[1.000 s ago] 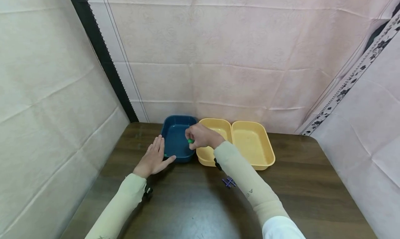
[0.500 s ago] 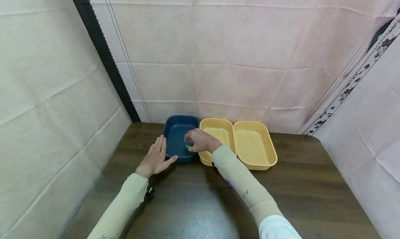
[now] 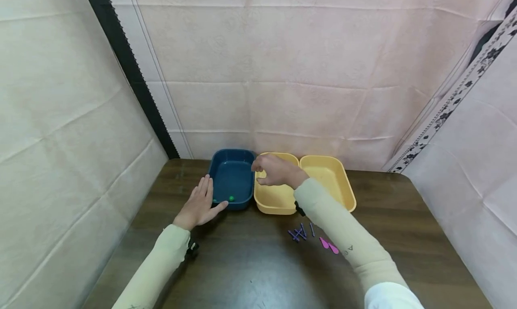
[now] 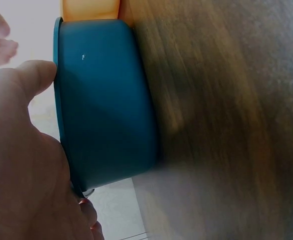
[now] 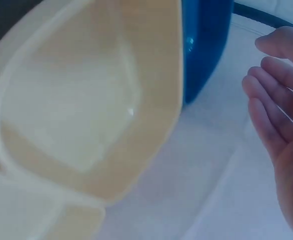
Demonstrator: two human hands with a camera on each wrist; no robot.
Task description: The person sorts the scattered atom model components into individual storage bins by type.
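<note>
My left hand (image 3: 199, 206) rests against the near left corner of a blue tray (image 3: 232, 155), its fingers straight along the side. In the left wrist view the thumb (image 4: 36, 76) touches the rim of that tray. Two small green pieces (image 3: 231, 198) lie inside, close to the near wall; one is partly covered by the left hand. Over the middle yellow tray (image 3: 276, 210) hovers my right hand (image 3: 278, 171), holding nothing. Its fingers (image 5: 274, 95) are loosely bent and apart from the thumb in the right wrist view.
A second yellow tray (image 3: 348, 197) stands at the right, against the first. Several purple sticks (image 3: 303, 230) and two pink drop-shaped pieces (image 3: 329, 245) lie on the wooden table (image 3: 242, 259) beside the right forearm. Pale cloth (image 3: 258, 76) hangs behind the trays.
My right hand has released a green piece into the blue tray and moved right, over the yellow tray. The shifted forearm uncovers the pink pieces and more purple sticks. My left hand stays put.
</note>
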